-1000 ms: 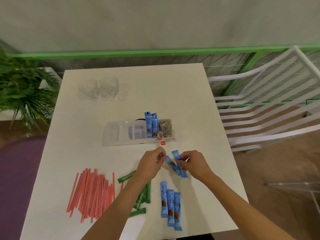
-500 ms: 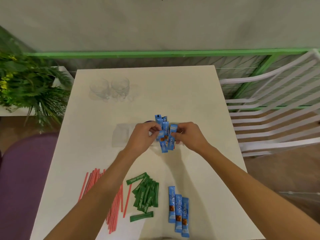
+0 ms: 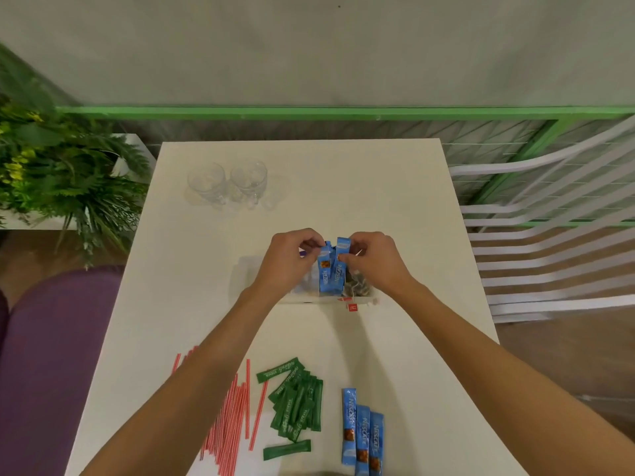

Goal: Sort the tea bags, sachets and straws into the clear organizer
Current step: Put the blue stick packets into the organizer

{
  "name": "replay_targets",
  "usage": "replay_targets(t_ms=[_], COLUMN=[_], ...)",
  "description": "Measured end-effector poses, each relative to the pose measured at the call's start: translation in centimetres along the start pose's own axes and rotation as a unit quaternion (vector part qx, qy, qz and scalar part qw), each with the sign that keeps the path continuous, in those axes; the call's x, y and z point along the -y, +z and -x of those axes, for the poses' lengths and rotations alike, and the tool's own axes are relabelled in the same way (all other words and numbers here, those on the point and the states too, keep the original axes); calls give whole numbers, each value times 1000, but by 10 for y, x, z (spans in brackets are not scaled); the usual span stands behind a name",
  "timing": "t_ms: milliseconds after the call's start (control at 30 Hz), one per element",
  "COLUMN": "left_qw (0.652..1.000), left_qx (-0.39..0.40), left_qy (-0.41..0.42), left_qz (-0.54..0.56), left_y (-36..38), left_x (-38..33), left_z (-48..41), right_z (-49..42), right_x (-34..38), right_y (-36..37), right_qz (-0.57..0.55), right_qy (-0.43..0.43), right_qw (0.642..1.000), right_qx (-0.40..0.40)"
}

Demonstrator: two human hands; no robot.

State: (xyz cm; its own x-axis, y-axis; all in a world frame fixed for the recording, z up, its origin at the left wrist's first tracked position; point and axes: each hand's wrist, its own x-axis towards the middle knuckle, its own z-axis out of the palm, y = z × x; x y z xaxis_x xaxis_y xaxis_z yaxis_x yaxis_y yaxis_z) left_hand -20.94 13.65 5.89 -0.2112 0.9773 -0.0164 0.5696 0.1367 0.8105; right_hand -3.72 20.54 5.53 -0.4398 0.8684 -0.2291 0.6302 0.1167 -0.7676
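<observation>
From my end the white table (image 3: 395, 187) fills the view, and the clear organizer (image 3: 251, 278) sits near its middle, mostly hidden behind both hands. The left hand (image 3: 288, 259) and right hand (image 3: 374, 262) meet above it, about equally near the load. The red straws (image 3: 230, 417) lie in a loose bundle at the near left. The green sachets (image 3: 297, 400) are heaped just beside them, and three spare blue sachets (image 3: 362, 431) lie side by side at the near edge, all well apart from the organizer. The held blue sachets (image 3: 331, 273) stand upright, long axis vertical, lower ends inside a middle compartment, tops directly between the two hands. The left fingers (image 3: 314, 243) pinch the top of the left stick, and the right fingers (image 3: 347, 257) pinch the taller one beside it. Tea bags (image 3: 359, 286) fill the compartment just to the right, with a red tag (image 3: 352, 307) hanging over the front wall. I judge the next move is straight down, then letting go
</observation>
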Motion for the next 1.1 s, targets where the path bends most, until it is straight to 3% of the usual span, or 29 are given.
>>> replay_targets(t_ms=[600,833,1100], left_qw=[998,997,999], left_qx=[35,24,3], left_qy=[-26,-26,-36], left_qz=[-45,-63,-4], left_y=[20,20,18], left_x=[24,24,20], left_z=[-4,-2,24], right_z=[-15,-13,8], right_x=[-9,-7,-13], right_y=[16,14,5], right_qz=[163,185,121], right_qy=[21,31,13], right_qw=[983,980,993], right_qx=[82,68,9])
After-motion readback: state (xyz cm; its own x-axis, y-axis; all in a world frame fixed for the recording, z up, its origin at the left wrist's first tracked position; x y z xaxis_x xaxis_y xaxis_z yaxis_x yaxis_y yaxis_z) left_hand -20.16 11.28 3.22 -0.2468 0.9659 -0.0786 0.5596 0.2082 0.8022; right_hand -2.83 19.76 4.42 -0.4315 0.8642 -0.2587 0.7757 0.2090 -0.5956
